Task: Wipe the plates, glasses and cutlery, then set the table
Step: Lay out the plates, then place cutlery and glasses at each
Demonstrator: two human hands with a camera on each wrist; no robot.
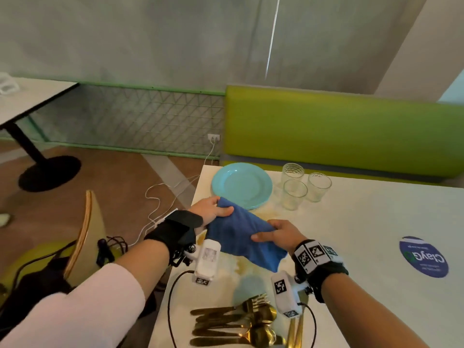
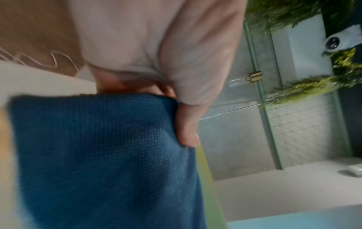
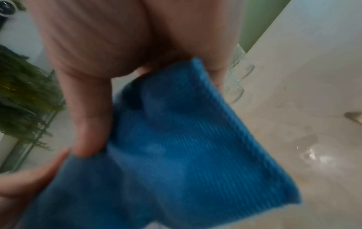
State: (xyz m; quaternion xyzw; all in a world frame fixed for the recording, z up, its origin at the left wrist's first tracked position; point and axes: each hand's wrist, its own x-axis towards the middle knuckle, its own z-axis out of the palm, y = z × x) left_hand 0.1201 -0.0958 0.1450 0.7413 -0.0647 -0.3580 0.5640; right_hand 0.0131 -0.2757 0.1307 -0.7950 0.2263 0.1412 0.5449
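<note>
We note the left hand (image 1: 209, 208), centre of the frame, pinching 1 end of a blue cloth (image 1: 242, 234), thumb on top; the right hand (image 1: 278, 233) pinches the other end, so the cloth hangs stretched between them above the white table (image 1: 364, 222). Just above, a stack of turquoise plates (image 1: 242, 184) sits at the table's upper-left corner, 3 glasses (image 1: 302, 185) just to its right. Gold cutlery (image 1: 241, 322) lies at bottom centre.
</note>
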